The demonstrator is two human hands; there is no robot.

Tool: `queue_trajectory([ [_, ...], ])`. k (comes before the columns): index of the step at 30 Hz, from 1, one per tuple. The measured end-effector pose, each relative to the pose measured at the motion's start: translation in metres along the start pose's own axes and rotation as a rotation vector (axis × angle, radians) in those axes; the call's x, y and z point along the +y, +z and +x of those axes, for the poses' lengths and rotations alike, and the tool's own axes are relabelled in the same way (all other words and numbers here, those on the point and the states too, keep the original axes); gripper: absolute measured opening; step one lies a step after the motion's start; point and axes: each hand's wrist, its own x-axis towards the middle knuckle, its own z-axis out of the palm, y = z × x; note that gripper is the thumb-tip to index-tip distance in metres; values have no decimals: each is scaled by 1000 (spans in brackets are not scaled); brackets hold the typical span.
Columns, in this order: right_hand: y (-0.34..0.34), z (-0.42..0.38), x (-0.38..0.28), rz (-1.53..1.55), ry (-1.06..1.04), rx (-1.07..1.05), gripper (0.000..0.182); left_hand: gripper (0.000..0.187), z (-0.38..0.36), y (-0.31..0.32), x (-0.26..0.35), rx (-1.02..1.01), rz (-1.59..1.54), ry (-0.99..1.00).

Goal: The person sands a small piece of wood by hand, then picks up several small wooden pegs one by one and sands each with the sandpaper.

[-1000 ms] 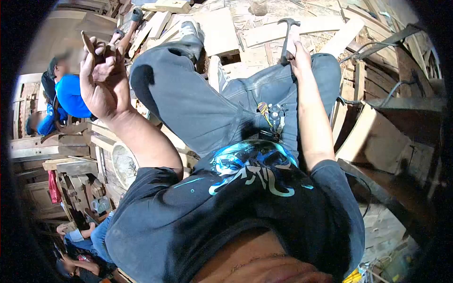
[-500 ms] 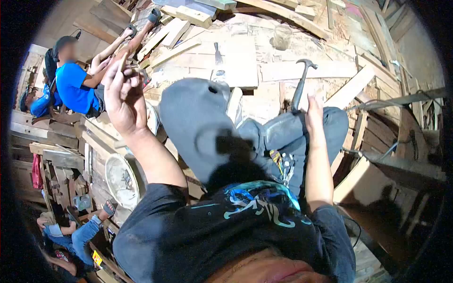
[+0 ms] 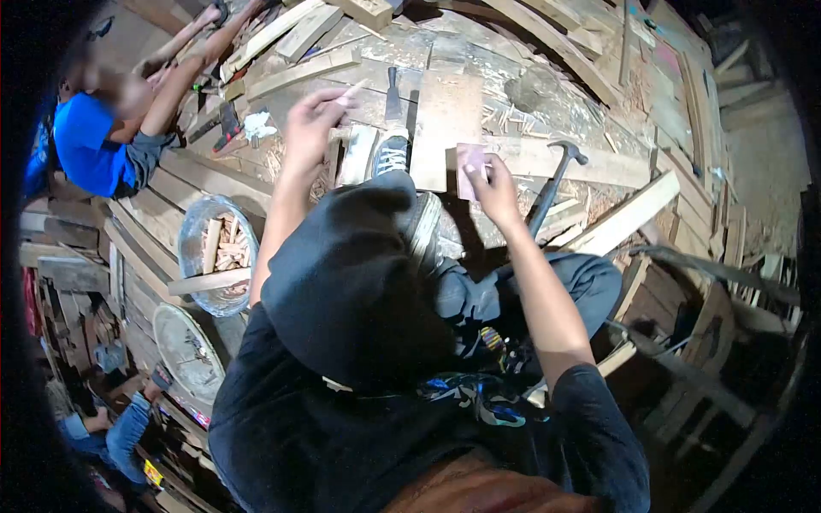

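My left hand [image 3: 310, 128] is raised left of the chisel, its fingers closed on a small thin wooden peg [image 3: 353, 90]. My right hand [image 3: 496, 190] pinches a small rectangular pink piece of sandpaper [image 3: 469, 169] over the near right edge of a flat wooden board [image 3: 446, 120]. A chisel [image 3: 393, 96] lies left of the board, just beyond my shoe [image 3: 392, 156]. To the right of my right hand is a claw hammer [image 3: 558, 179], its head pointing away from me and its lower handle hidden behind my forearm.
A tub [image 3: 214, 205] of wood pieces and a pale basin [image 3: 181, 346] stand on the left. A person in a blue shirt [image 3: 90, 141] sits at far left; another person's jeans [image 3: 128, 436] show lower left. Planks [image 3: 629, 214] and shavings lie around.
My view has tilted and the light has dimmed. My left hand has moved right with the peg. My right hand has left my knee area and reached forward to the board.
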Motion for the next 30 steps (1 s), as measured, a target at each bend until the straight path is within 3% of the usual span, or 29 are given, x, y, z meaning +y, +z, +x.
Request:
queue_trajectory([
  [2,21,19,-1,-31,-71,16,38,19,22,14,-40,-76,161,-114],
  [4,33,36,-6,-154,-130,15,51,17,36,25,-80,-172,218,-72],
  [7,37,53,-12,-446,-9,-59,56,16,61,34,-123,-345,279,-87],
  [9,42,57,3,-648,-278,152,60,15,71,42,-147,-423,347,-1],
  [10,44,58,10,-745,-426,250,62,13,66,53,-139,-390,443,39],
  [11,45,57,15,-601,-374,205,57,14,62,63,-136,-354,533,117],
  [12,45,55,22,-607,-472,239,51,15,58,69,-139,-314,628,194],
  [13,44,51,26,-601,-503,189,51,14,57,71,-152,-293,567,446],
  [16,43,28,28,-664,-507,14,52,18,43,73,-166,-337,725,570],
  [20,47,18,24,-805,-440,-53,59,26,32,77,-157,-380,920,495],
  [30,46,18,27,-824,-402,-63,63,17,29,95,-147,-334,1071,681],
])
